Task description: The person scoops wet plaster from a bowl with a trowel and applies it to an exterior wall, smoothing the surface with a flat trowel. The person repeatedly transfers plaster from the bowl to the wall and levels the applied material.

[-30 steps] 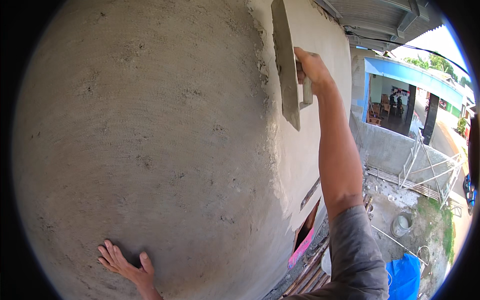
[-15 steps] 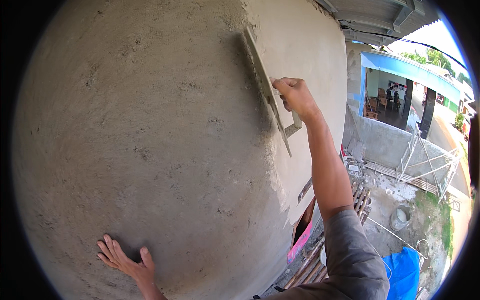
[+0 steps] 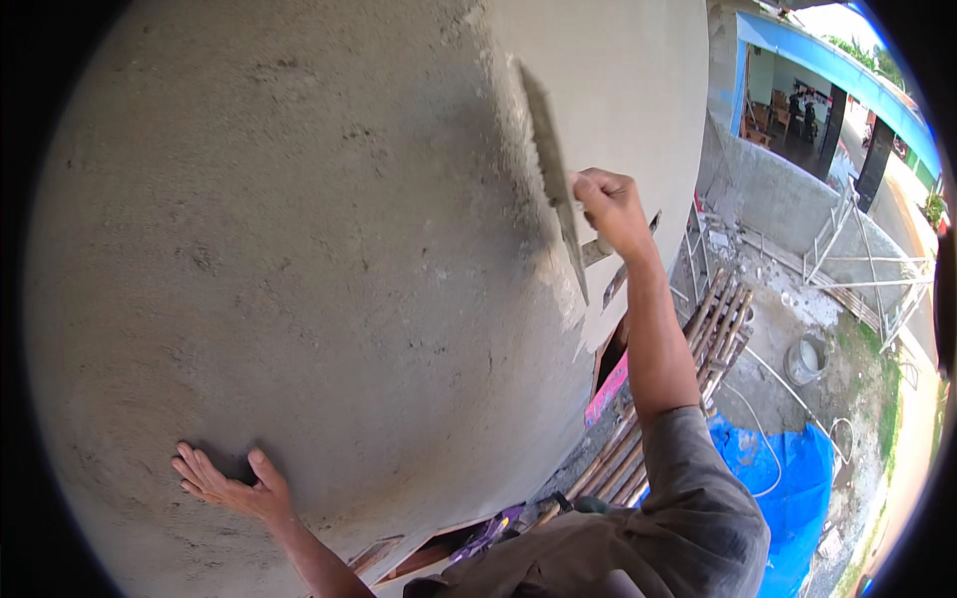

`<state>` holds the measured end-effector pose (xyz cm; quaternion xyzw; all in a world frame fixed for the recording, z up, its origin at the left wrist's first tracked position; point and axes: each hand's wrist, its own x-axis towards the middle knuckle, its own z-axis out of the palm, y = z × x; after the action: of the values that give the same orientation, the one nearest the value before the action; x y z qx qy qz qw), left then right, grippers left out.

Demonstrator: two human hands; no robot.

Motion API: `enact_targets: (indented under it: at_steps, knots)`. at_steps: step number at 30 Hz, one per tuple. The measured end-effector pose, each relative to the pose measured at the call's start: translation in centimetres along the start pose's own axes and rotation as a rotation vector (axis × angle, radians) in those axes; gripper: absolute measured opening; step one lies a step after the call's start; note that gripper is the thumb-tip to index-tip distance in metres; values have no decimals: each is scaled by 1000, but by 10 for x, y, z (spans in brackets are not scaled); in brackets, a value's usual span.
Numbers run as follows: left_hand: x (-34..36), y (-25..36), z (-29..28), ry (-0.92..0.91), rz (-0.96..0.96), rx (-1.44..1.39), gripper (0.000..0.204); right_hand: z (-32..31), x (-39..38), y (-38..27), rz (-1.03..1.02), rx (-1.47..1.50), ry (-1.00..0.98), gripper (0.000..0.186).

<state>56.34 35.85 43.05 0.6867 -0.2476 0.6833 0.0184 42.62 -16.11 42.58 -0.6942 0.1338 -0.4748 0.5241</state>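
My right hand (image 3: 610, 209) grips the handle of a flat steel trowel (image 3: 548, 169), its long blade tilted at the seam between rough grey plaster and the smooth pale band (image 3: 618, 80) of the wall. A dark shadow lies left of the blade; whether all of the blade touches the surface I cannot tell. My left hand (image 3: 231, 483) rests with fingers spread on the rough plaster (image 3: 299, 329) at the lower left.
Below me on the right are bamboo poles (image 3: 713, 329), a blue tarp (image 3: 788, 498), a bucket (image 3: 804, 360) and a white metal frame (image 3: 857, 279). A low concrete wall (image 3: 778, 194) stands before a blue-trimmed open building (image 3: 758, 30). Openings (image 3: 608, 359) show low in the plastered wall.
The trowel came down and left onto the plaster seam, then shifted slightly right. The view has tilted, so more of the ground, tarp and my torso shows; my left hand stays spread on the wall.
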Motion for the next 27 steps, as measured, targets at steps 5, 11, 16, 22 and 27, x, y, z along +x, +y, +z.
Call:
enact_targets:
  at_steps: [5, 11, 16, 22, 27]
  knots:
    - [3, 4, 10, 52, 42, -41, 62, -43, -64, 114, 132, 57, 35, 37]
    - [14, -2, 3, 51, 176, -3, 61, -3, -73, 146, 276, -96, -41, 45]
    - [15, -6, 3, 44, 188, 14, 61, 13, -110, 179, 349, -78, -150, 44]
    - [12, -9, 8, 27, 163, 48, 62, 11, -146, 187, 249, 99, 1, 38]
    - [12, -7, 7, 17, 200, 43, 58, -9, -64, 128, 169, -19, -82, 38]
